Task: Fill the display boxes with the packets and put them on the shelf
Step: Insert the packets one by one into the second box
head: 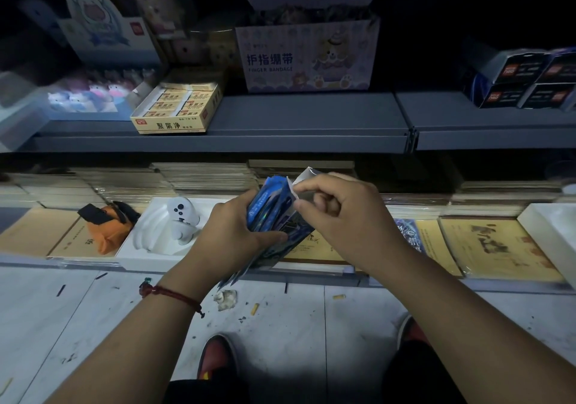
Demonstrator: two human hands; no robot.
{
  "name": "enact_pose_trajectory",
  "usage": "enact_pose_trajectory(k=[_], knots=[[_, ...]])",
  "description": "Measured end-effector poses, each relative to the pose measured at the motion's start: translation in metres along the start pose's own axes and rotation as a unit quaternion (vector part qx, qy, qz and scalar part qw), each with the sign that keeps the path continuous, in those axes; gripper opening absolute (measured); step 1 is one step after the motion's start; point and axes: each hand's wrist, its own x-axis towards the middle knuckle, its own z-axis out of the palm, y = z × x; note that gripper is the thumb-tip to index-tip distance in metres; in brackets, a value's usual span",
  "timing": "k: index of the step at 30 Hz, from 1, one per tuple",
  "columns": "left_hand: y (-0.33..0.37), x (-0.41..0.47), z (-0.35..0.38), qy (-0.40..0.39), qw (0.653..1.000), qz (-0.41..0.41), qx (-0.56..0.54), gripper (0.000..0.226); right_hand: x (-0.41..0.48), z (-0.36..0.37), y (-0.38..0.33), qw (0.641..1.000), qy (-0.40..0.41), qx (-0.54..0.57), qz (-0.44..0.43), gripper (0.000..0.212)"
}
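Observation:
My left hand (230, 235) grips a stack of shiny blue packets (268, 207) in front of the lower shelf, thumb across their front. The packets stand inside a dark blue display box (296, 232) that tilts toward me. My right hand (336, 216) pinches the box's white top flap (307, 176) between thumb and forefinger. More packet ends (232, 279) stick out below my left wrist. Above runs a grey shelf (311, 113) with a bare stretch in its middle.
On the grey shelf stand a yellow eraser box (177, 110), a finger bandage box (308, 57) and dark boxes (526, 79) at right. The lower ledge holds notebooks (495, 247), a white tray (140, 241) with a controller (182, 219), and an orange pouch (106, 229).

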Motion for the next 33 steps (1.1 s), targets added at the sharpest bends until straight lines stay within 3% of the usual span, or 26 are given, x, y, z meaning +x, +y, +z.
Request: enact_pose_trajectory(k=[6, 13, 19, 27, 31, 33], knots=[[-0.005, 0.003, 0.005, -0.003, 0.998, 0.020, 0.054, 0.052, 0.001, -0.003, -0.003, 0.998, 0.048, -0.020, -0.039, 0.017], [-0.007, 0.002, 0.009, -0.016, 0.995, 0.044, 0.089, 0.049, 0.001, -0.001, -0.007, 0.995, 0.048, -0.061, -0.060, 0.005], [-0.004, 0.001, 0.009, -0.018, 0.995, 0.034, 0.090, 0.048, 0.003, -0.002, -0.013, 0.993, 0.053, -0.072, -0.071, 0.008], [-0.005, 0.003, 0.006, -0.005, 0.996, 0.012, 0.084, 0.054, 0.011, -0.017, -0.012, 0.976, 0.213, 0.024, -0.027, 0.007], [-0.003, 0.002, 0.006, -0.005, 0.997, 0.011, 0.081, 0.054, 0.010, -0.017, -0.015, 0.972, 0.159, 0.169, 0.030, 0.004], [-0.003, 0.002, 0.007, -0.004, 0.997, 0.014, 0.074, 0.054, 0.010, -0.017, -0.019, 0.952, 0.123, 0.268, 0.079, 0.017]])
